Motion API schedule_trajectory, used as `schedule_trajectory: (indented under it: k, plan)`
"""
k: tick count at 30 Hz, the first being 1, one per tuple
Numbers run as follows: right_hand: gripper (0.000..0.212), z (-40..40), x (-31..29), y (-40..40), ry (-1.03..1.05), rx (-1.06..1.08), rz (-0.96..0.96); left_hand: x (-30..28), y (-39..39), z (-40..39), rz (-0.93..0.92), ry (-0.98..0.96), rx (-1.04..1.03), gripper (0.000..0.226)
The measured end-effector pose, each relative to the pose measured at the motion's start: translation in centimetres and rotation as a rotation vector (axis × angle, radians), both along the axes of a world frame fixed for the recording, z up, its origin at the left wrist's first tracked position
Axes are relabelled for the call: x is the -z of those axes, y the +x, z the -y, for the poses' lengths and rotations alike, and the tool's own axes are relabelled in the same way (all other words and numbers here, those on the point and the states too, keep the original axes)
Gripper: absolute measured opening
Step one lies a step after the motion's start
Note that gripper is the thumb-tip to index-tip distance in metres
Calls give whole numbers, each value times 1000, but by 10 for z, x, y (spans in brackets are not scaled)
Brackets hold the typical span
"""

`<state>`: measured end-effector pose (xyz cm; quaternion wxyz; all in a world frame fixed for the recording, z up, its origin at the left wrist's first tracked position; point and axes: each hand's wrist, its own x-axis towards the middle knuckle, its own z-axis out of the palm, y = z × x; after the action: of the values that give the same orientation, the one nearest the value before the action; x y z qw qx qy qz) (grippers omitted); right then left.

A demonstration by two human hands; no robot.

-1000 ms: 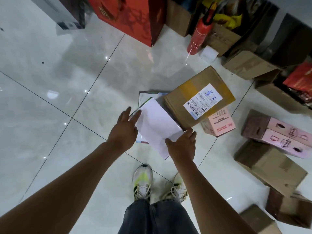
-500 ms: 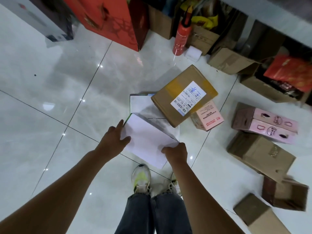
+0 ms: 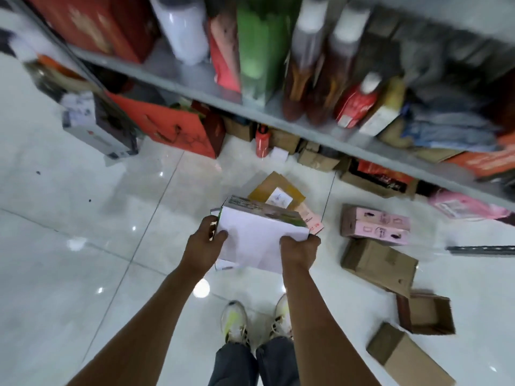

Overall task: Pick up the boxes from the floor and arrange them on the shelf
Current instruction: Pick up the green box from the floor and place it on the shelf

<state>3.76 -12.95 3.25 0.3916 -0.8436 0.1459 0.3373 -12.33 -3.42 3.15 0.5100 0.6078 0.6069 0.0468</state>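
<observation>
I hold a flat white box (image 3: 256,238) with a green printed edge in both hands, lifted clear of the floor. My left hand (image 3: 204,243) grips its left edge and my right hand (image 3: 299,247) grips its right near corner. Below and beyond it on the floor lies a brown parcel (image 3: 276,190) with a white label, and a small pink box (image 3: 313,222) shows at its right. The grey metal shelf (image 3: 250,108) runs across the top, crowded with bottles and boxes.
On the floor to my right lie a pink double box (image 3: 376,224), a brown carton (image 3: 379,263), an open carton (image 3: 426,313) and another carton (image 3: 409,355). A red fire extinguisher (image 3: 262,142) and red boxes (image 3: 170,126) stand under the shelf.
I have lifted the white box off the floor with both hands and raised my head, so the shelf has come into view. The view is blurred from the motion.
</observation>
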Motion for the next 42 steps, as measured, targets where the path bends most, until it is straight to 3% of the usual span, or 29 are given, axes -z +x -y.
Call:
schedule_trajectory:
  k: [3,11,21,32,39,42]
  plan:
    - [43,-7,-75,14,148,90,73,-69,19,-11,74,94,-32,16]
    - [40,7,-292,28,481,143,270,-273,48,4,283,333,-116,25]
    - [39,51,-480,36,808,184,565,-466,70,28,589,607,-46,39]
    - [45,87,-605,63,1031,250,790,-599,109,48,822,803,82,41]
    - [47,99,-638,97,1099,297,913,-637,150,46,797,820,219,27]
    - [47,96,-650,123,1149,322,915,-656,177,45,762,920,252,26]
